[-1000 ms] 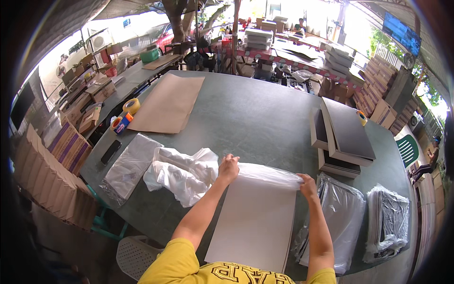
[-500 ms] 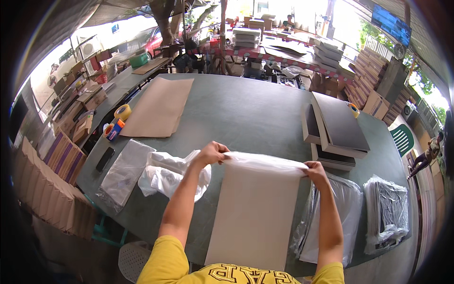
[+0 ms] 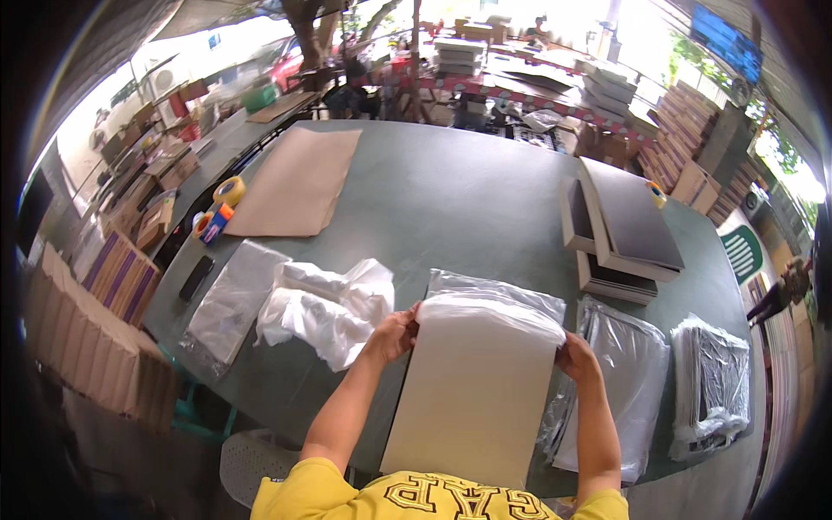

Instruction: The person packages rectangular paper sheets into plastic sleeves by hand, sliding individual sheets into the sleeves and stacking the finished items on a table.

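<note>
A large pale cream panel (image 3: 472,407) lies in front of me, its near end against my yellow shirt. A see-through plastic bag (image 3: 498,303) covers its far end, with the bag's edge bunched in folds across the panel. On the left, my left hand (image 3: 396,334) is closed on the bag at the panel's edge. My right hand (image 3: 576,355) grips the bag at the opposite edge, its fingertips partly hidden. Beside my left hand lies a crumpled white plastic sheet (image 3: 329,303). To the right of my right arm are panels in clear plastic (image 3: 620,390).
Dark flat boxes (image 3: 628,217) are stacked at the right. A wrapped bundle (image 3: 712,386) lies near the table's right edge. Brown paper (image 3: 290,186), tape rolls (image 3: 229,189), a black phone (image 3: 197,277) and a stack of plastic bags (image 3: 234,303) line the left side.
Both hands have come nearer to me, drawing the bag's bunched edge down over the panel. More of the bag now shows flat beyond the folds. The view has shifted slightly.
</note>
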The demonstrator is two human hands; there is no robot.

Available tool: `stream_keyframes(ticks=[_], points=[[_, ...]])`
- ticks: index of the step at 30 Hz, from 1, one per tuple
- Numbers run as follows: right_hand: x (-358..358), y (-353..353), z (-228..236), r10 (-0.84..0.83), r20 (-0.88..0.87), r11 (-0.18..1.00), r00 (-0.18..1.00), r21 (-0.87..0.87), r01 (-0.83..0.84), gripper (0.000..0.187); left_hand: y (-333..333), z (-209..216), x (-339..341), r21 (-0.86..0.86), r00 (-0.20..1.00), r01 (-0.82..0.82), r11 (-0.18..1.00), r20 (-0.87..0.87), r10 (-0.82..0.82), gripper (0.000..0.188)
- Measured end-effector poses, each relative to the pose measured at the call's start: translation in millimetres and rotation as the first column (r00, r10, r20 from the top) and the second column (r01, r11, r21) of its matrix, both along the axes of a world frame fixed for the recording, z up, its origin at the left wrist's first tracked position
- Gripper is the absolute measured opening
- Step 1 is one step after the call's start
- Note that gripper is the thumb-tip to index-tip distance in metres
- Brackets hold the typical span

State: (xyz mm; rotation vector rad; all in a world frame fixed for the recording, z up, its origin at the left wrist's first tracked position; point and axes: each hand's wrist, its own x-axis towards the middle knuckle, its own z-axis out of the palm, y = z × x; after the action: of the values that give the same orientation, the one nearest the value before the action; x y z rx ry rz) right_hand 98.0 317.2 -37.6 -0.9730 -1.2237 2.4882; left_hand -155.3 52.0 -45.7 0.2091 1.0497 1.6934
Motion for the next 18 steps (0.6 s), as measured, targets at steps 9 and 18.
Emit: stream_keyframes(ticks=[9, 18], points=[[50, -17, -3, -0.036, -0.189, 0.995, 0.981, 0.08, 0.052, 0.034, -2, 23, 27, 0.064, 0.937, 0.058, 0.996, -0.348, -0.033, 0.03], [48, -4, -8, 0.151, -0.21, 0.977, 0.966, 0.178, -0.114, 0.038, -10, 22, 30, 0.08, 0.946, -0.002, 0.997, -0.324, 0.028, 0.026]])
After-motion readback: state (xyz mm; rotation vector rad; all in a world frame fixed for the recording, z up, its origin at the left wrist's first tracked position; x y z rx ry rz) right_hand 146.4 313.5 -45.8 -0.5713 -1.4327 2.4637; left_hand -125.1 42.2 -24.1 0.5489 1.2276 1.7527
